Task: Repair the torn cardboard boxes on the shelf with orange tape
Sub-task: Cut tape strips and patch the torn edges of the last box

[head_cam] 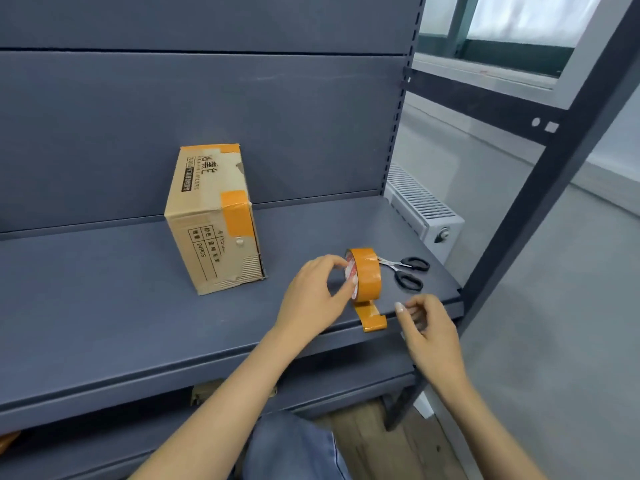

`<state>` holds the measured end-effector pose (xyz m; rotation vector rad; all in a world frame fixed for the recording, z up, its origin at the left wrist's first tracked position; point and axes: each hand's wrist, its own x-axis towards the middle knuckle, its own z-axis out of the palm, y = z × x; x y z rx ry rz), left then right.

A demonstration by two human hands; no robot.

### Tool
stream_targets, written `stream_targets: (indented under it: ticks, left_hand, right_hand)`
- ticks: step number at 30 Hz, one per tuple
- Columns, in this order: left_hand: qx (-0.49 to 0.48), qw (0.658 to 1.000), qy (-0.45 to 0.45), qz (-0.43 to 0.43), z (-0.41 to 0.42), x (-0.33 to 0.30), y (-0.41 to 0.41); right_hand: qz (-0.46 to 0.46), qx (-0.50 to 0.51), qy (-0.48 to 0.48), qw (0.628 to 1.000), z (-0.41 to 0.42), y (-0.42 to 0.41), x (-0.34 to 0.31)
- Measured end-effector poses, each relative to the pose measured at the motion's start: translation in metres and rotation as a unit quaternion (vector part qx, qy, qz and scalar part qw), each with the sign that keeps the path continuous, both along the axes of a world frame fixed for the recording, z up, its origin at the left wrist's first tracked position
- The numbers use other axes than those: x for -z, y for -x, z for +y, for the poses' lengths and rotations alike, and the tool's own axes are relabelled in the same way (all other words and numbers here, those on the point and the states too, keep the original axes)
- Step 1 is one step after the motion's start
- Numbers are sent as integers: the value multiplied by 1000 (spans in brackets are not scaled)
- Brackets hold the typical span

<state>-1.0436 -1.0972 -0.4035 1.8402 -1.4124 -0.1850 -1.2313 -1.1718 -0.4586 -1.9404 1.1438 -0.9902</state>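
Both hands work at the front right of the grey shelf (138, 306). The left hand (313, 299) grips the roll of orange tape (365, 273), standing on edge, with thumb and fingers pinched on its core side. The right hand (427, 323) hovers just beside the loose tape end (372, 317), which is pulled down from the roll and laps over the shelf's front lip; its fingers are loosely curled and appear to hold nothing, though whether a fingertip touches the tape cannot be told.

Black-handled scissors (407, 271) lie just behind the roll, untouched.

As for progress, the one cardboard box (213, 220) in view stands well apart to the left, closed, so its contents are hidden. It already carries orange tape along its top edge and a patch over the upper right corner. A torn, crushed lower right corner showing bare corrugation is still unpatched, and a small tear shows near the top right. My judgement is that the repair is partly done, with a fresh strip being drawn for the remaining damage. Something tan sits on the lower shelf, too obscured to identify.
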Motion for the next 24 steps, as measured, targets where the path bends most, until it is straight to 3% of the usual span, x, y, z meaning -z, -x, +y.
stream_targets:
  ticks: [5, 9, 15, 24]
  left_hand:
    - [15, 993, -26, 115, -11, 21, 13]
    - [21, 988, -36, 150, -17, 25, 20]
    - [25, 977, -32, 208, -26, 25, 24]
    - [22, 974, -34, 224, -35, 26, 23]
  right_hand:
    - [90, 30, -157, 983, 5, -7, 8]
    - [110, 41, -184, 976, 7, -17, 2]
    - [61, 71, -222, 971, 13, -24, 8]
    - [-79, -6, -304, 949, 17, -15, 27]
